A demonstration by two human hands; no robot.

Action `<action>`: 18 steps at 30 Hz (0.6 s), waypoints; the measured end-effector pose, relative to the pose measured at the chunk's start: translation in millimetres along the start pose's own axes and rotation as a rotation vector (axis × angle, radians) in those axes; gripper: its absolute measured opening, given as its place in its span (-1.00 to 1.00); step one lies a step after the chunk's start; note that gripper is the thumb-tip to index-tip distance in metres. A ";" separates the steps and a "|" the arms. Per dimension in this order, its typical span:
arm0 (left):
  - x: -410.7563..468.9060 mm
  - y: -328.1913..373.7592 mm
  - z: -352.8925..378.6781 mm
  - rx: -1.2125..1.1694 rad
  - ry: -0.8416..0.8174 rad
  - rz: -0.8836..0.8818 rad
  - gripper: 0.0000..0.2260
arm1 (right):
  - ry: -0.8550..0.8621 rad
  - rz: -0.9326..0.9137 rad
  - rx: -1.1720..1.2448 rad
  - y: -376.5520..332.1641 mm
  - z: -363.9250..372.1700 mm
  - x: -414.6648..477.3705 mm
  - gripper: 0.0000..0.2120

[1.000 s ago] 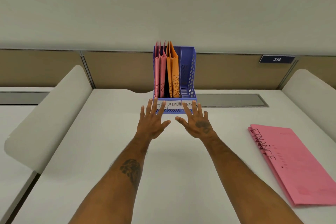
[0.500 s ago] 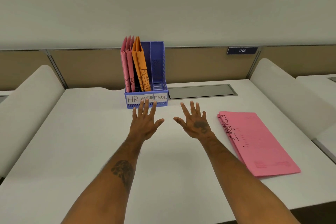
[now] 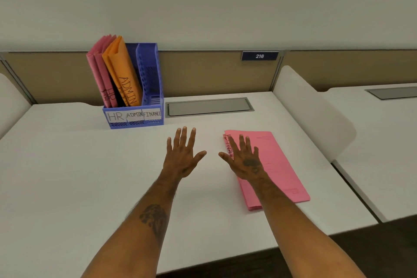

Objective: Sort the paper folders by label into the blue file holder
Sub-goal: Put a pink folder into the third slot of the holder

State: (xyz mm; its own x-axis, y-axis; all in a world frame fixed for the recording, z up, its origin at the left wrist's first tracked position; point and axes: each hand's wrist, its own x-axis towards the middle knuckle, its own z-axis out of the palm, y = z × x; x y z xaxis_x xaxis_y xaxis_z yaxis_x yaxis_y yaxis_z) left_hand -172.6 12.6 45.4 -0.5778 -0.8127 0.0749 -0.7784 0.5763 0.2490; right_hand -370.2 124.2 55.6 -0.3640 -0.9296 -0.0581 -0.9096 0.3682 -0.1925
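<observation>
The blue file holder [image 3: 147, 74] stands at the back left of the white desk, its front labelled HR, ADMIN and FINANCE. Pink HR folders [image 3: 101, 72] fill its left slot and orange ADMIN folders [image 3: 123, 74] its middle slot; the right slot looks empty. A stack of pink folders [image 3: 275, 165] lies flat on the desk to the right. My right hand [image 3: 244, 158] is spread over the stack's left edge, covering the lettering there. My left hand [image 3: 181, 153] hovers open over bare desk, left of the stack.
A grey cable hatch [image 3: 208, 107] is set into the desk behind my hands. White side dividers [image 3: 313, 115] border the desk at left and right. A tan partition with a "216" plate [image 3: 259, 56] runs along the back. A second desk [image 3: 388, 137] lies to the right.
The view has swung to the right, so the holder now sits at left. Both hands have moved right, away from the holder; my right hand now reaches over the pink stack.
</observation>
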 end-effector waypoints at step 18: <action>49.2 72.8 73.8 -0.033 -0.162 0.093 -0.17 | -0.107 0.207 0.064 117.8 27.1 11.1 -0.18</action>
State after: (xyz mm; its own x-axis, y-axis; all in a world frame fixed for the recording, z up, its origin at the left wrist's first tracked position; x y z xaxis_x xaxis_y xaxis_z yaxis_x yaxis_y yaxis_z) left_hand -275.7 20.9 -4.0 -0.6810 -0.7301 -0.0567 -0.7128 0.6432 0.2796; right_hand -475.9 156.8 5.7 -0.5149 -0.8322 -0.2056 -0.8022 0.5524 -0.2268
